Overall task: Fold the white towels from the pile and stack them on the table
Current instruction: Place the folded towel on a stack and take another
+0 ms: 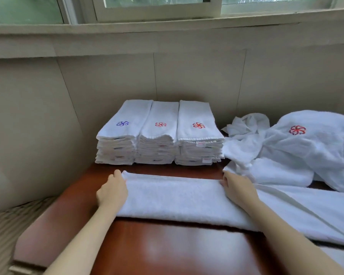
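Note:
A white towel lies folded lengthwise across the reddish-brown table. My left hand holds its far left corner, fingers curled over the edge. My right hand grips the towel's far edge further right. The towel runs on to the right, past my right hand. Three stacks of folded white towels stand side by side at the back, with a blue or red flower logo on top of each. A loose pile of white towels lies at the right.
A beige panelled wall rises right behind the stacks, with a window sill above. The table's left edge drops to a striped floor or mat.

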